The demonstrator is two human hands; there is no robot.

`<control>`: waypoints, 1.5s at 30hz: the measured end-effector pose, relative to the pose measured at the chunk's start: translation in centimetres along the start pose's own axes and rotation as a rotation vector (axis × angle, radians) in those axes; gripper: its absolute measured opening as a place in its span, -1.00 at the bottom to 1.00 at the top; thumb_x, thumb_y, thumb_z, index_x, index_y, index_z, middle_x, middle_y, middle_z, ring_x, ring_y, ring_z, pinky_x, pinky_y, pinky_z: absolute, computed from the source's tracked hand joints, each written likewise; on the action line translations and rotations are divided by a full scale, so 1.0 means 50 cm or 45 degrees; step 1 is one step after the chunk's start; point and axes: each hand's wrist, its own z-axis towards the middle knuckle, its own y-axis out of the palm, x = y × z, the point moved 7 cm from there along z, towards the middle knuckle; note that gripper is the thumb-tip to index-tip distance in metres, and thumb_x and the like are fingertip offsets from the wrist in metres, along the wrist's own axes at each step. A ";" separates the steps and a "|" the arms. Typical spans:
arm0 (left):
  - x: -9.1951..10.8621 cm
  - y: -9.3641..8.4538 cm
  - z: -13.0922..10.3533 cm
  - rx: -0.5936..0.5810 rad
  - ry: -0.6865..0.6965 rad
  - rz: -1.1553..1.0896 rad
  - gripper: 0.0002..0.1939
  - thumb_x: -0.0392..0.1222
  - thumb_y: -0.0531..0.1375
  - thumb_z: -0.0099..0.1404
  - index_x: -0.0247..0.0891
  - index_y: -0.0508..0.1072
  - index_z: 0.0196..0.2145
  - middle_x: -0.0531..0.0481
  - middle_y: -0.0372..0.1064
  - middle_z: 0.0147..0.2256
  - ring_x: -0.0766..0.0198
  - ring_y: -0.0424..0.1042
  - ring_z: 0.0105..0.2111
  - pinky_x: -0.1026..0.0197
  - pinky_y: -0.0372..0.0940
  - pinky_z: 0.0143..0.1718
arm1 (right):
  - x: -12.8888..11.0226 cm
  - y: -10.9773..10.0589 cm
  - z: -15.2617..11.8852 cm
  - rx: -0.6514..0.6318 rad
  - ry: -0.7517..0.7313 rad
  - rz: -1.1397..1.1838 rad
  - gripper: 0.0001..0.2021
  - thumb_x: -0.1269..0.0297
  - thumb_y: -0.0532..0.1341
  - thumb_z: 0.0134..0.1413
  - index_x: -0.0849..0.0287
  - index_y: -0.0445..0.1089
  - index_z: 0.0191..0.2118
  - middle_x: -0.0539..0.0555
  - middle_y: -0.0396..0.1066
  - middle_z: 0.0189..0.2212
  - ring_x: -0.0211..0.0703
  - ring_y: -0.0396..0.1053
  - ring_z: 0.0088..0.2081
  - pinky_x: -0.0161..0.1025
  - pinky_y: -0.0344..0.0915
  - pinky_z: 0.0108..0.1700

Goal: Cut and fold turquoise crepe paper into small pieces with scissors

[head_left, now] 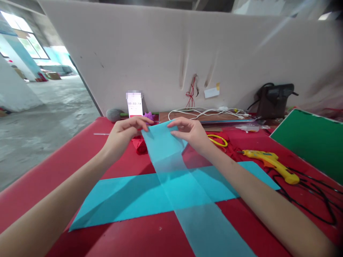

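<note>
A thin, see-through light-blue strip (193,200) of paper-like material runs from the front edge of view to its raised far end, where it is doubled over. My left hand (125,130) has its fingertips at the left corner of that end, closed on it. At the right corner my right hand (189,132) pinches the same strip between thumb and fingers. Beneath it, a wider, stacked-looking blue strip (120,200) lies crosswise on the red table (128,237). My right forearm covers part of this lower strip.
On the right lie a yellow glue gun (270,162) with black cord, a yellow ring (218,140) and a green board (312,142). A phone (135,104) showing a timer, white cables (198,113) and a dark bag (276,101) stand or lie along the pale back panel (150,53).
</note>
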 end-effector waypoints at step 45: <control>0.014 -0.052 -0.010 0.019 -0.597 0.420 -0.75 -0.03 0.32 -0.10 -0.26 0.51 -0.50 0.09 0.45 -0.55 0.42 0.32 -0.57 0.42 0.22 -0.59 | 0.029 0.072 -0.036 -0.439 0.537 0.156 -0.78 0.15 0.21 -0.11 0.22 0.41 -0.41 -0.04 0.37 -0.53 -0.39 0.26 -0.52 -0.40 0.17 -0.47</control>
